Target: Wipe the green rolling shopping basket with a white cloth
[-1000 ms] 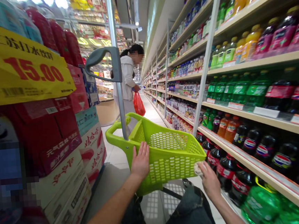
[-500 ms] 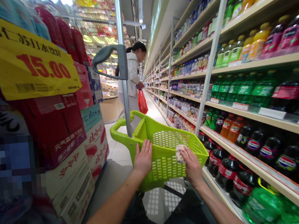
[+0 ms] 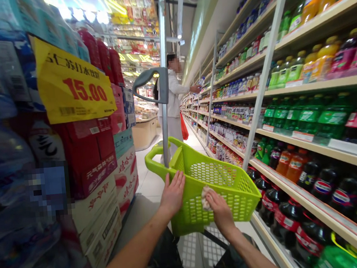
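Observation:
In front of me stands a bright green plastic shopping basket cart point(image 3: 235, 206) with slotted sides, its inside showing nothing. A tall metal pole with a grey handle point(image 3: 165, 85) rises from its left end. My left hand point(image 3: 173, 193) lies flat against the near side, close to the left end, fingers stretched out. My right hand point(image 3: 219, 209) presses a crumpled whitish cloth point(image 3: 206, 198) against the slotted near wall, fingers closed over it.
Shelves of drink bottles point(image 3: 308, 114) run along the right. Stacked drink cartons point(image 3: 100, 203) with a yellow price sign point(image 3: 74, 84) stand on the left. Farther down the aisle a person in a white top point(image 3: 175, 92) reaches toward the shelves.
My right hand has slid the cloth leftward and a little down along the basket's side. My left hand stays in place. The person ahead has raised an arm to the shelf. The view has shifted.

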Demonstrator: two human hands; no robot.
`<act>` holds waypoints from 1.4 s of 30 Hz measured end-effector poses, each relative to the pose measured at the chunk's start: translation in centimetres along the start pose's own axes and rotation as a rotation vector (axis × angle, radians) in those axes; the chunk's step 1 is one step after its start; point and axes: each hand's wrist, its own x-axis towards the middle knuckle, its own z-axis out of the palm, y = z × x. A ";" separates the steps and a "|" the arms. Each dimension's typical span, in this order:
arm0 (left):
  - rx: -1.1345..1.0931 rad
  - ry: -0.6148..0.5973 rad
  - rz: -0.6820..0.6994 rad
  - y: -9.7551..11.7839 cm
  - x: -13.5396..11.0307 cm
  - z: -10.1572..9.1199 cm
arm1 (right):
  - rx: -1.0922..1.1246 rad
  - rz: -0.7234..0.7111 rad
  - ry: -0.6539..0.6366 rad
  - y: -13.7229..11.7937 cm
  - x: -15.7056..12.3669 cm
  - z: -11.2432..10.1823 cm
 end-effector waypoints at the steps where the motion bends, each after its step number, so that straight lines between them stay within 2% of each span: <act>1: 0.006 0.003 0.001 -0.3 -0.1 0.0 | -0.003 -0.005 -0.038 -0.3 -0.3 0.4; 4: 0.028 0.034 -0.034 -1.2 -0.3 -0.2 | 0.037 -0.008 -0.067 -1.5 0.6 0.8; 7: 0.035 0.071 -0.074 -2.2 -0.6 -0.5 | 0.102 -0.026 0.029 -2.9 3.8 0.1; 9: 0.031 0.085 -0.078 -2.8 -1.1 -0.6 | 0.112 -0.043 0.042 -3.8 5.1 0.0; 14: 0.015 0.120 -0.155 -4.8 -2.0 -1.1 | 0.129 -0.148 -0.158 -5.8 4.9 1.2; 16: 0.027 0.136 -0.209 -5.9 -2.1 -1.5 | 0.159 -0.155 -0.109 -6.8 6.1 1.2; 18: 0.044 0.149 -0.246 -6.8 -2.1 -1.9 | 0.186 -0.143 -0.009 -7.9 8.0 1.1; 20: 0.050 0.149 -0.267 -7.4 -2.2 -2.1 | 0.192 -0.155 0.025 -8.7 9.2 1.3; 25: 0.022 0.085 -0.284 -8.2 -2.7 -2.1 | 0.165 -0.322 -0.212 -10.0 7.1 3.4; 27: 0.023 0.085 -0.295 -8.6 -2.5 -2.3 | 0.173 -0.327 -0.180 -10.4 7.6 3.3; 29: 0.035 0.105 -0.288 -9.2 -1.8 -2.7 | 0.182 -0.308 -0.059 -10.9 10.3 2.3; 31: 0.036 0.094 -0.245 -9.6 -0.9 -3.2 | 0.162 -0.325 0.033 -11.2 14.3 1.0; 36: 0.007 0.003 -0.218 -9.7 0.2 -3.6 | 0.015 -0.691 -0.057 -10.8 24.3 -2.7; 37: 0.005 0.002 -0.226 -9.6 0.2 -3.5 | -0.013 -0.702 -0.039 -10.7 26.2 -3.7; 39: 0.003 0.007 -0.232 -9.5 0.0 -3.3 | -0.058 -0.637 0.052 -10.5 29.5 -5.7; 42: -0.005 0.003 -0.233 -9.5 -0.4 -3.2 | -0.118 -0.599 0.147 -10.3 31.6 -7.6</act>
